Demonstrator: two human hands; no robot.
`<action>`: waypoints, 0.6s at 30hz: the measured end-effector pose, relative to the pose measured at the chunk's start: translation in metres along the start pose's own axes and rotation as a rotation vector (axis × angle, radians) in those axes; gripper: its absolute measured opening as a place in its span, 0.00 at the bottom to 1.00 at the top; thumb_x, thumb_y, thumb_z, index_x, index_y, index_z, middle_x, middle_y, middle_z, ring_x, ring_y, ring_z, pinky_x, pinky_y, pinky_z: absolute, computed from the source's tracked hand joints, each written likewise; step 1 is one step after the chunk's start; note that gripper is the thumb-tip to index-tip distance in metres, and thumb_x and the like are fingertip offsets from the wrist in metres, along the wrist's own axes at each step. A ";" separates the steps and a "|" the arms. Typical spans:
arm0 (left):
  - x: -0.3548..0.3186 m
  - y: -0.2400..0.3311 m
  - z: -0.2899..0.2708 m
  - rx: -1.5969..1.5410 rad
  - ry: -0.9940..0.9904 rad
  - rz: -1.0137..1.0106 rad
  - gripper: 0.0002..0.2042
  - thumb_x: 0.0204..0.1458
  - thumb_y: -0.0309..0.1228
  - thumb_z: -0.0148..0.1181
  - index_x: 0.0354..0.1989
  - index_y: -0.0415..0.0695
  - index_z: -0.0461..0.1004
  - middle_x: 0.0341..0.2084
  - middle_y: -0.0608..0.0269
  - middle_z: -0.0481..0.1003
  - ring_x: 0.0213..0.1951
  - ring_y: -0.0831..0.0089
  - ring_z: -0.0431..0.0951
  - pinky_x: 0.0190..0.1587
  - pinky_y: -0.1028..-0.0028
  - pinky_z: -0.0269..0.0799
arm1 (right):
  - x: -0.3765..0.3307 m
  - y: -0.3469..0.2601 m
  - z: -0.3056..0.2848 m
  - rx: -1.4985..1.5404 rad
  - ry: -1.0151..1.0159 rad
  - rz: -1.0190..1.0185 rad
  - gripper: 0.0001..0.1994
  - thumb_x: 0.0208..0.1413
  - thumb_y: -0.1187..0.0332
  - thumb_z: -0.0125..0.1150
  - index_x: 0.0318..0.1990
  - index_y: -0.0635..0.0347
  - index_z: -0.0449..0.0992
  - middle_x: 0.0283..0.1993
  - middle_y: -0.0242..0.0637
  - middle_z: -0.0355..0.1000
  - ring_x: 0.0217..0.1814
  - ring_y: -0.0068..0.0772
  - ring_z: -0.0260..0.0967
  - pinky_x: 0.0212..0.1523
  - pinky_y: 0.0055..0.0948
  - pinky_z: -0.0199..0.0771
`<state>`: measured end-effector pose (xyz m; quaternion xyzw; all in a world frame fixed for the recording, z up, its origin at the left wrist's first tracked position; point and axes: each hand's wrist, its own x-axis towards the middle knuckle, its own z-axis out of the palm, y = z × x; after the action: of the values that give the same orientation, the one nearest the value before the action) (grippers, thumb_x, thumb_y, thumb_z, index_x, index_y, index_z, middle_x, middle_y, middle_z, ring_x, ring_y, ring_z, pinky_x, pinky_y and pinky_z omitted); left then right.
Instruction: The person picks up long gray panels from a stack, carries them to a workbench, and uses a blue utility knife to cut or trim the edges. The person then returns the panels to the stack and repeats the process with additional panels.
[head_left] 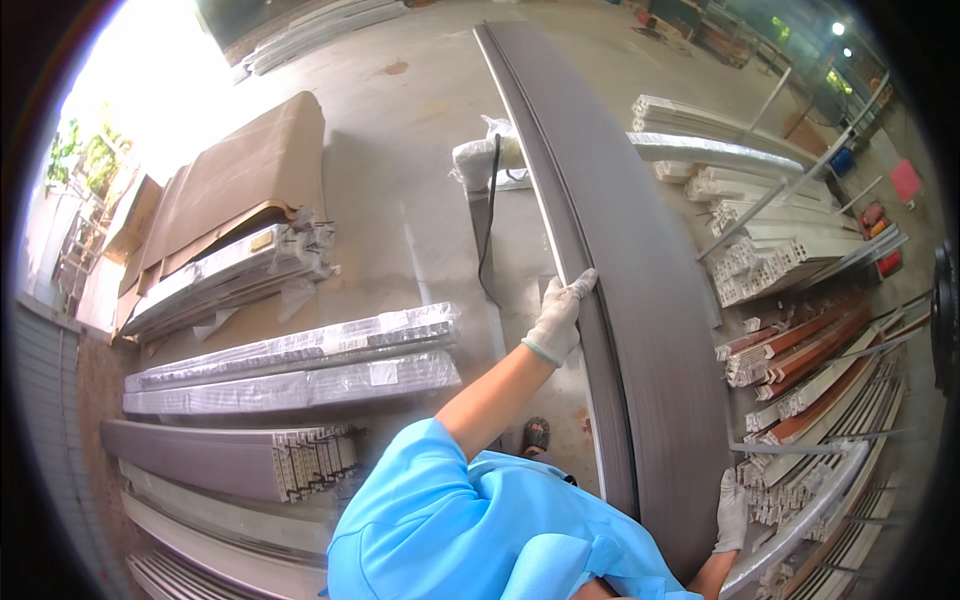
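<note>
A long grey-brown panel (640,250) with a pale left edge and a dark groove along its length runs from my body toward the far floor. My left hand (558,318), in a whitish knit glove, is closed around its left edge, with the thumb lying over the top. At the near right, my right hand (731,512), gloved as well, grips the opposite edge; some of its fingers are hidden. Farther ahead, the panel crosses over a plastic-wrapped support bar (715,148). A black strap (489,230) hangs from the bar's left end.
To my left lie plastic-wrapped bundles (300,385), a stack of grey-brown profiles (200,455) and a stack under brown cardboard (240,160). Racks of white profiles (765,260) and reddish-brown profiles (810,345) stand close on the right, with metal bars jutting out. My sandalled foot (537,435) shows below.
</note>
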<state>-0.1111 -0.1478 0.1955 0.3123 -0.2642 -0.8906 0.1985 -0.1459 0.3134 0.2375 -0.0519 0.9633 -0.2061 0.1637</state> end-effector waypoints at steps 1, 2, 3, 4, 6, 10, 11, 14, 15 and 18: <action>-0.004 0.003 0.001 0.003 0.025 0.005 0.19 0.62 0.34 0.61 0.55 0.37 0.66 0.45 0.53 0.77 0.43 0.64 0.81 0.44 0.64 0.83 | -0.003 -0.003 0.000 -0.068 0.039 0.038 0.41 0.64 0.33 0.44 0.44 0.74 0.78 0.40 0.60 0.76 0.46 0.57 0.74 0.49 0.47 0.70; -0.010 0.005 0.002 -0.009 0.017 0.005 0.19 0.62 0.34 0.61 0.55 0.37 0.66 0.45 0.53 0.77 0.43 0.64 0.81 0.44 0.64 0.83 | -0.007 -0.005 -0.001 -0.016 0.092 -0.047 0.40 0.65 0.34 0.44 0.43 0.74 0.78 0.38 0.61 0.76 0.44 0.57 0.73 0.47 0.48 0.69; -0.014 0.007 0.003 -0.022 0.011 0.016 0.19 0.62 0.34 0.61 0.55 0.37 0.66 0.45 0.53 0.77 0.43 0.64 0.82 0.44 0.63 0.83 | -0.012 -0.008 -0.001 0.014 0.193 -0.122 0.40 0.65 0.35 0.44 0.41 0.74 0.78 0.36 0.61 0.75 0.42 0.58 0.72 0.45 0.49 0.68; -0.020 0.008 0.001 -0.032 0.009 0.019 0.19 0.62 0.34 0.61 0.55 0.37 0.66 0.45 0.53 0.77 0.43 0.64 0.82 0.44 0.63 0.83 | -0.019 -0.010 -0.005 0.014 0.222 -0.168 0.39 0.66 0.35 0.44 0.39 0.74 0.77 0.34 0.61 0.74 0.40 0.58 0.71 0.43 0.50 0.67; -0.034 0.013 -0.005 -0.045 -0.018 0.025 0.19 0.62 0.35 0.61 0.54 0.37 0.67 0.44 0.53 0.77 0.43 0.64 0.82 0.44 0.63 0.83 | -0.033 -0.019 -0.019 -0.029 0.227 -0.235 0.38 0.66 0.37 0.44 0.37 0.73 0.77 0.32 0.61 0.72 0.36 0.59 0.69 0.41 0.51 0.65; -0.066 0.029 -0.027 -0.102 -0.007 0.027 0.18 0.62 0.35 0.61 0.54 0.37 0.68 0.45 0.53 0.77 0.43 0.65 0.82 0.44 0.64 0.83 | -0.060 -0.038 -0.043 -0.093 0.175 -0.246 0.35 0.68 0.40 0.45 0.37 0.73 0.77 0.32 0.60 0.72 0.36 0.61 0.68 0.41 0.51 0.64; -0.078 0.035 -0.036 -0.117 0.034 0.026 0.18 0.62 0.35 0.60 0.54 0.37 0.68 0.46 0.52 0.77 0.43 0.65 0.82 0.45 0.65 0.83 | -0.066 -0.043 -0.044 -0.136 0.205 -0.242 0.35 0.68 0.40 0.45 0.37 0.73 0.77 0.31 0.60 0.72 0.36 0.61 0.67 0.41 0.51 0.64; -0.111 0.061 -0.066 -0.154 0.033 0.084 0.18 0.62 0.34 0.61 0.54 0.37 0.69 0.47 0.54 0.77 0.46 0.66 0.81 0.48 0.66 0.82 | -0.079 -0.059 -0.040 -0.118 0.123 -0.299 0.36 0.68 0.40 0.45 0.38 0.74 0.77 0.32 0.59 0.73 0.38 0.58 0.70 0.43 0.49 0.66; -0.122 0.070 -0.077 -0.176 0.052 0.108 0.17 0.62 0.34 0.61 0.54 0.37 0.69 0.47 0.55 0.77 0.46 0.66 0.81 0.49 0.66 0.81 | -0.083 -0.066 -0.039 -0.187 0.104 -0.241 0.35 0.68 0.40 0.45 0.40 0.74 0.77 0.34 0.59 0.74 0.39 0.58 0.71 0.45 0.48 0.67; -0.152 0.092 -0.110 -0.217 0.158 0.171 0.18 0.61 0.34 0.62 0.55 0.39 0.70 0.48 0.59 0.77 0.50 0.67 0.79 0.51 0.67 0.79 | -0.098 -0.091 -0.036 -0.171 0.109 -0.345 0.35 0.67 0.40 0.46 0.43 0.73 0.77 0.38 0.57 0.75 0.44 0.56 0.71 0.49 0.45 0.68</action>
<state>0.0892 -0.1790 0.2456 0.3344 -0.1757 -0.8664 0.3265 -0.0631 0.2607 0.3348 -0.2188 0.9615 -0.1513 0.0685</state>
